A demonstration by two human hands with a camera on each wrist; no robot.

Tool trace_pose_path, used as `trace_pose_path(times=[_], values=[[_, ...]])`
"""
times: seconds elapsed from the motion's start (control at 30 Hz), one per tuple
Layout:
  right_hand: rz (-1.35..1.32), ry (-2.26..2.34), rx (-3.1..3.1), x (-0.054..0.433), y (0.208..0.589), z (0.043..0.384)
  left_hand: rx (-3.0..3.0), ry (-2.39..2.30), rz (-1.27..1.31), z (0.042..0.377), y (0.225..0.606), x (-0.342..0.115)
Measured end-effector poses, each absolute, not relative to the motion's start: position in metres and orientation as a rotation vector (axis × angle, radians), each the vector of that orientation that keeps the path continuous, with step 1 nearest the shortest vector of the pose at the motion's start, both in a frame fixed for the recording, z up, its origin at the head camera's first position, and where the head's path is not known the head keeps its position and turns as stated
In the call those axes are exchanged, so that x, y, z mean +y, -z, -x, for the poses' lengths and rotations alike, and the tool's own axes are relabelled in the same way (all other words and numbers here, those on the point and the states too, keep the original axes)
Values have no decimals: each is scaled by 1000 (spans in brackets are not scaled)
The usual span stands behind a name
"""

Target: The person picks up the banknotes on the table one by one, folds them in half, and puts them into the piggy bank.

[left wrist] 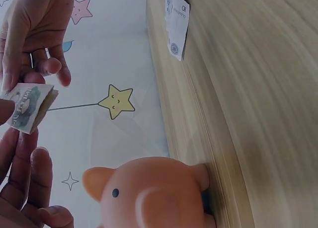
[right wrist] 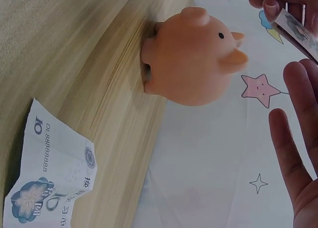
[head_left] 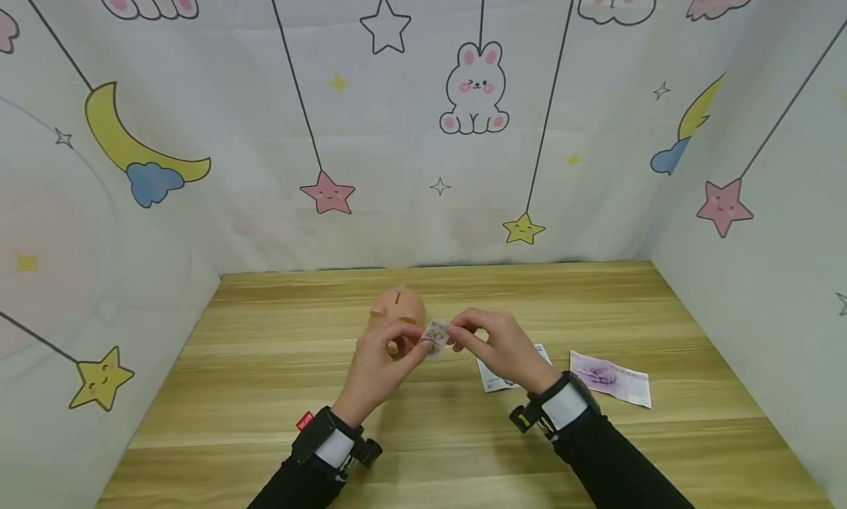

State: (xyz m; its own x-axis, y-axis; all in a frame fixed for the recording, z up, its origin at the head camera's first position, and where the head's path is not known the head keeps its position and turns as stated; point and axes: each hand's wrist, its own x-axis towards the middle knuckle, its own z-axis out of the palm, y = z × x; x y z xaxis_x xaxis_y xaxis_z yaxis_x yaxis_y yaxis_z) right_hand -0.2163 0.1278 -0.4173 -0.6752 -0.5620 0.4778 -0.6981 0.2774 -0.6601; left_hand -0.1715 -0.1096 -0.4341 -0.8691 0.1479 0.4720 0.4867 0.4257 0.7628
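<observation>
A small folded banknote point(head_left: 436, 336) is held up between the two hands, in front of an orange piggy bank point(head_left: 400, 303). My left hand point(head_left: 380, 362) pinches its left side between thumb and fingers. On the opposite edge, the fingertips of my right hand point(head_left: 499, 343) pinch the same note. The left wrist view shows the folded layers of the banknote point(left wrist: 31, 108) edge-on. Dark slot on its back, the piggy bank stands on the table just beyond the left hand, which partly covers it in the head view.
Under the right forearm, a blue-white 10 banknote point(head_left: 495, 380) lies partly hidden on the wooden table point(head_left: 265, 369). Farther right is a purple banknote point(head_left: 612, 379), lying flat. A white cartoon-printed curtain point(head_left: 410, 126) borders the table at the back and sides.
</observation>
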Motion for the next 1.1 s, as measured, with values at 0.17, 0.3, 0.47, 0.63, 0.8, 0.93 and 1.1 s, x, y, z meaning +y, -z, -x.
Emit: trace_pose_path(times=[0.17, 0.3, 0.47, 0.63, 0.8, 0.93, 1.1], values=[[-1164, -1365, -2402, 128, 416, 218, -2326, 1413, 501, 173, 433, -107], [-1151, -1383, -2400, 128, 416, 218, -2284, 1366, 505, 174, 434, -104], [-1123, -1393, -2398, 128, 418, 220, -2209, 1157, 569, 175, 437, -98], [-1094, -1414, -2394, 128, 420, 221, -2133, 988, 598, 176, 439, -93], [-1090, -1441, -2382, 126, 420, 221, -2133, 999, 565, 176, 438, -90], [-1092, -1453, -2379, 125, 422, 222, -2154, 1026, 552, 176, 436, -91], [-1089, -1475, -2368, 125, 424, 223, -2153, 957, 581, 176, 435, -89]])
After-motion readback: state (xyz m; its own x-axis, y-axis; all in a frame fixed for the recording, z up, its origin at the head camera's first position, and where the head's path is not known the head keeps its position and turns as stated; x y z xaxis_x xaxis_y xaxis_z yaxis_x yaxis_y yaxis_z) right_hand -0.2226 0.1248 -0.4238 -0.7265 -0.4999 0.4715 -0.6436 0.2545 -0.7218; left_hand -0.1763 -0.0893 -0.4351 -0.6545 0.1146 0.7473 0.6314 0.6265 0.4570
